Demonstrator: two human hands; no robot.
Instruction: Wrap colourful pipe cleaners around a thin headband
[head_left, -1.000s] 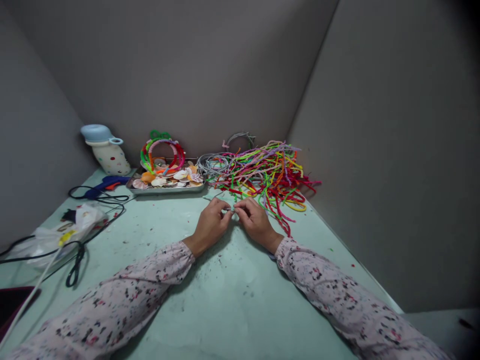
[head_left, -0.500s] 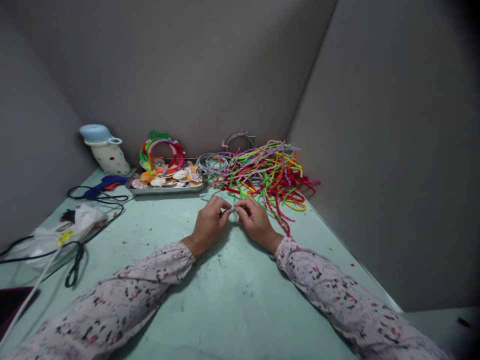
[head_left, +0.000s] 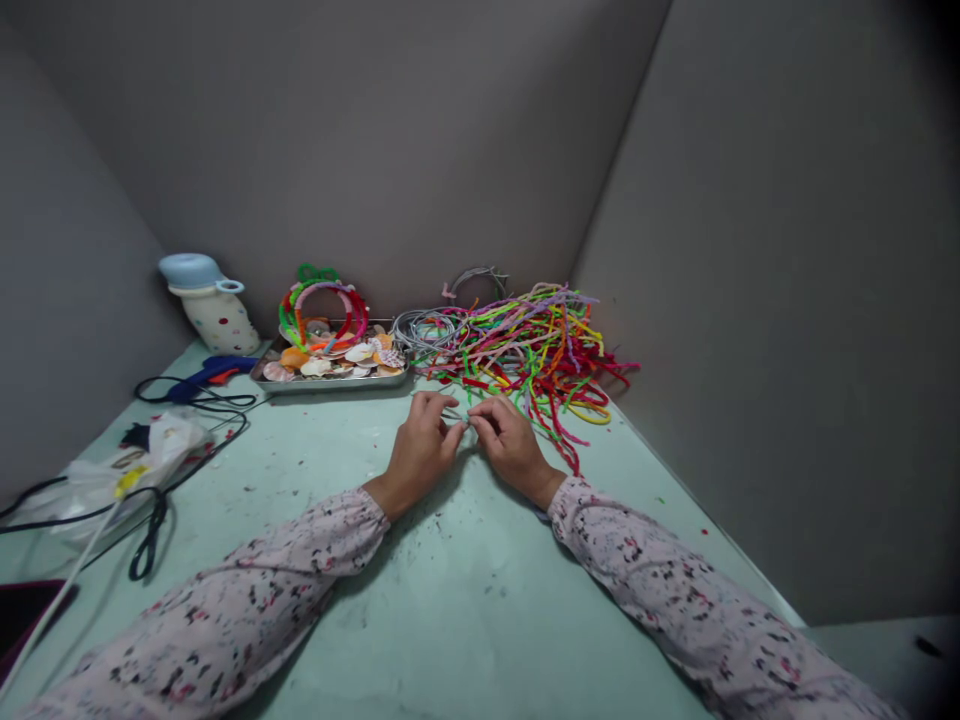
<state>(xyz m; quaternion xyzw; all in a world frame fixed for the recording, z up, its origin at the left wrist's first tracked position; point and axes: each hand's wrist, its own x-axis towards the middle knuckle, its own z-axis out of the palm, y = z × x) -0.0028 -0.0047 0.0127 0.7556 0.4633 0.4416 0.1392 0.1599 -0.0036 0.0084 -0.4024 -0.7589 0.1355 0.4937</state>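
Observation:
Both hands meet above the middle of the pale green table [head_left: 465, 620], fingertips nearly touching. My left hand [head_left: 424, 447] is closed, thumb toward the fingers, with a thin grey strand [head_left: 452, 415] at its fingertips. Facing it, my right hand [head_left: 510, 445] pinches the same small strand between thumb and forefinger. Fingers hide most of the strand. Just behind my right hand lies a heap of coloured fuzzy stems [head_left: 547, 340].
A metal tray [head_left: 337, 383] of shells stands behind on the left, with coloured rings [head_left: 324, 310] on it. Coiled grey wire [head_left: 427, 328] lies beside it. Further left are a bottle [head_left: 217, 310], a blue tool [head_left: 206, 375], black cable [head_left: 152, 540] and a plastic bag [head_left: 169, 440].
The fingers of my left hand have lifted and spread slightly from its thumb, showing more of the strand. My right hand has barely moved.

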